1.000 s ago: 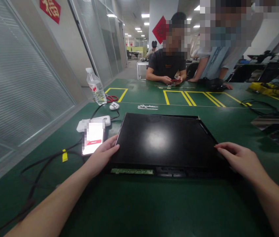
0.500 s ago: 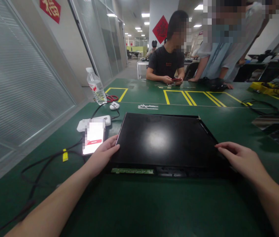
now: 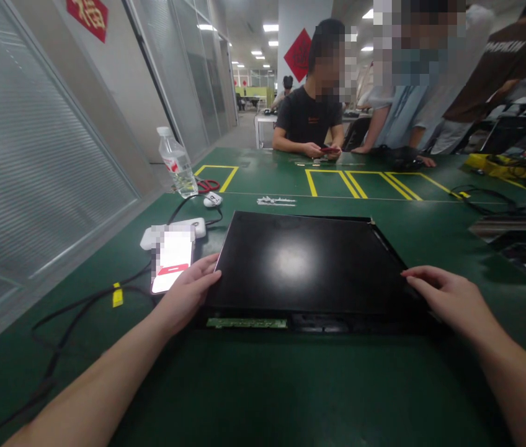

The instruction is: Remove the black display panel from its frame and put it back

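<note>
The step looks like steadying the black panel (image 3: 300, 264), which lies between left hand (image 3: 192, 284) and right hand (image 3: 446, 292), thumb and fingers nearly closed on either edge (pressure unclear). The next move seemingly calls for even support, sparing the green strip (image 3: 247, 323) nearer than the grip.

Bare forearms (image 3: 98, 372) (tapering as they go) end in bare, slender fingers (image 3: 208, 280).
</note>
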`<state>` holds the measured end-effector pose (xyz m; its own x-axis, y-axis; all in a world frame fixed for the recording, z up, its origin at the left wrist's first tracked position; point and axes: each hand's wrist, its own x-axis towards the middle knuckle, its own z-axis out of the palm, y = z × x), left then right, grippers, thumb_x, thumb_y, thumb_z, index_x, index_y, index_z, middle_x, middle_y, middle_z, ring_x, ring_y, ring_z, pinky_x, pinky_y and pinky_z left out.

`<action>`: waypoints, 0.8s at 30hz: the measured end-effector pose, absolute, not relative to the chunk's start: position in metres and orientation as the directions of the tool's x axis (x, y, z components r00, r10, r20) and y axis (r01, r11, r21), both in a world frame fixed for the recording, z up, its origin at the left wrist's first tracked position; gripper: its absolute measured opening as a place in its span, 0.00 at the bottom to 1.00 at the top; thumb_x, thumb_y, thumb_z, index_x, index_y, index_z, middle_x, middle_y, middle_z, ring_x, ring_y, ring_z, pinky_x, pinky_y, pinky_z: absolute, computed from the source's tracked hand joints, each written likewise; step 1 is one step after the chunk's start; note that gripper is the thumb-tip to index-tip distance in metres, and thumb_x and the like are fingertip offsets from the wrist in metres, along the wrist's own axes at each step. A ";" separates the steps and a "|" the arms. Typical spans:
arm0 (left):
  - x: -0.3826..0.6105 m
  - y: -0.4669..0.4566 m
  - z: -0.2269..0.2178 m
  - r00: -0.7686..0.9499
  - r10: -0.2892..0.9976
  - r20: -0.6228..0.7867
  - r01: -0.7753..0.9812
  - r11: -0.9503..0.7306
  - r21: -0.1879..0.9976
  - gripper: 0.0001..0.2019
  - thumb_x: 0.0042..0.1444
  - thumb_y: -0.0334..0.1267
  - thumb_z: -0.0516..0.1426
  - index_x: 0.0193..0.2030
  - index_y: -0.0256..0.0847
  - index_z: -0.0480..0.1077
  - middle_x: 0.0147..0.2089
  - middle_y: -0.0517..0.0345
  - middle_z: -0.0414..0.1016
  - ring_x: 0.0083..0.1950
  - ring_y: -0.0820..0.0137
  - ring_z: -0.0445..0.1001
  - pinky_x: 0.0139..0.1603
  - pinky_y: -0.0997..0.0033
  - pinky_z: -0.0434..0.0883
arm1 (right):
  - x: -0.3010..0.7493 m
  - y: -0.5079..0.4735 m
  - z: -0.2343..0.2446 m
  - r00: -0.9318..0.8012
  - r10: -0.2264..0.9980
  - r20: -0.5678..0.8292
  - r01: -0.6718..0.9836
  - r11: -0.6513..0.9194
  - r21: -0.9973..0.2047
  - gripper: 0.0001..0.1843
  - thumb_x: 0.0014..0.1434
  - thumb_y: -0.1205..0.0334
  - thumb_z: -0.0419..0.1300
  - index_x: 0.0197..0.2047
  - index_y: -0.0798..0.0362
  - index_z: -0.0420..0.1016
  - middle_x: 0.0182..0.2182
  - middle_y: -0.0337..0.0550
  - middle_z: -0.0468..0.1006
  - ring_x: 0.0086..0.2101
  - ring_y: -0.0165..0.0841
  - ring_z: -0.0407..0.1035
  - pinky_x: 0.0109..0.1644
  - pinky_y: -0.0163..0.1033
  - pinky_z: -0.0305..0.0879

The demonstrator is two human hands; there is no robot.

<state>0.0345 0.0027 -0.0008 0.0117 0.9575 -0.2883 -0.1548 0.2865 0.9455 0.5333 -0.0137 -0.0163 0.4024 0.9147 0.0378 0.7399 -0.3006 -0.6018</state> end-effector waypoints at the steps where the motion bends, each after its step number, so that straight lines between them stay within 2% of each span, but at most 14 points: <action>1: 0.034 0.003 -0.001 0.011 0.958 -0.285 -0.154 0.283 0.947 0.29 0.54 0.34 0.73 0.64 0.40 0.82 0.56 0.45 0.92 0.55 0.52 0.91 0.51 0.63 0.86 | 0.534 -0.014 -0.017 0.399 0.916 0.037 0.743 -0.299 -0.599 0.23 0.52 0.40 0.61 0.40 0.46 0.87 0.24 0.44 0.81 0.22 0.40 0.71 0.27 0.44 0.62; 9: 0.034 0.003 -0.002 0.026 0.962 -0.273 -0.151 0.274 0.950 0.32 0.52 0.35 0.75 0.65 0.40 0.80 0.54 0.44 0.92 0.53 0.51 0.91 0.53 0.60 0.86 | 0.530 -0.014 -0.015 0.425 0.904 0.038 0.716 -0.310 -0.625 0.23 0.51 0.40 0.61 0.38 0.46 0.87 0.24 0.43 0.82 0.20 0.39 0.70 0.27 0.44 0.63; 16: 0.037 0.001 0.003 0.018 0.960 -0.278 -0.164 0.278 0.947 0.33 0.52 0.33 0.75 0.66 0.38 0.79 0.49 0.46 0.93 0.50 0.53 0.92 0.46 0.66 0.86 | 0.521 -0.016 -0.002 0.464 0.886 0.008 0.708 -0.366 -0.604 0.25 0.48 0.39 0.59 0.37 0.46 0.88 0.28 0.44 0.85 0.25 0.42 0.74 0.32 0.47 0.67; 24: 0.039 0.002 0.002 0.040 0.963 -0.266 -0.212 0.268 0.940 0.38 0.48 0.32 0.76 0.68 0.39 0.80 0.46 0.48 0.94 0.50 0.52 0.92 0.45 0.65 0.86 | 0.514 -0.015 0.006 0.504 0.861 -0.073 0.667 -0.442 -0.600 0.30 0.43 0.36 0.57 0.38 0.46 0.87 0.29 0.45 0.84 0.28 0.44 0.75 0.34 0.48 0.68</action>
